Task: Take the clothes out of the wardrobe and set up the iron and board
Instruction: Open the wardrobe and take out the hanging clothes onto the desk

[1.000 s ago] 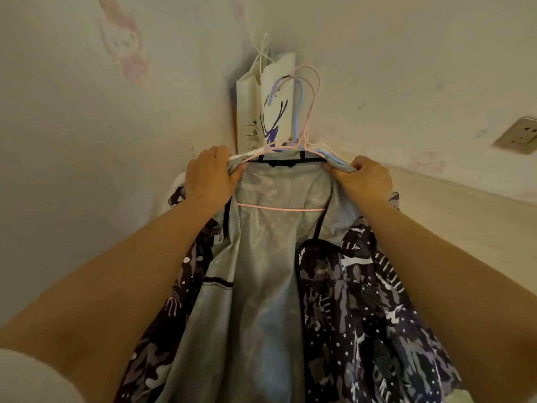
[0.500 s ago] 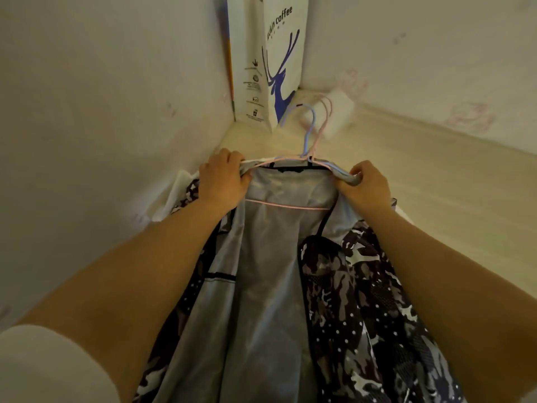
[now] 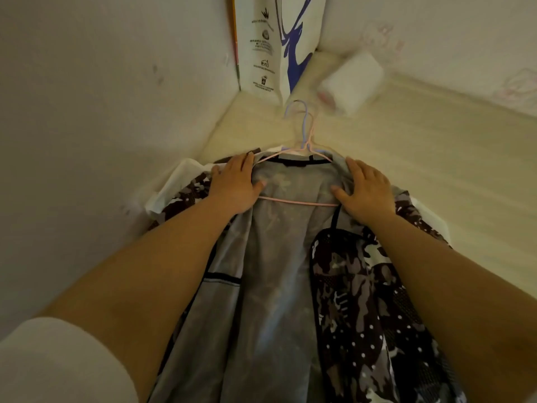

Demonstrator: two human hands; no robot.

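Observation:
A camouflage jacket [image 3: 363, 286] with white dots lies spread open on a pale surface [image 3: 441, 170], its grey lining [image 3: 279, 257] facing up. It hangs on a pink hanger [image 3: 296, 202]; a blue hanger hook [image 3: 303, 117] sticks out beside the pink one above the collar. My left hand [image 3: 235, 184] lies palm down on the left shoulder. My right hand [image 3: 366, 187] lies flat on the right shoulder, fingers apart. A white garment [image 3: 171, 187] shows under the jacket's edges.
A white paper bag [image 3: 279, 45] with a blue deer print stands in the corner behind the hangers. A white roll [image 3: 351, 82] lies to its right. Walls [image 3: 101, 112] close in on the left and at the back.
The jacket and hangers have come down from in front of the wall onto the pale surface. Both hands went from gripping the hanger ends to lying flat on the shoulders.

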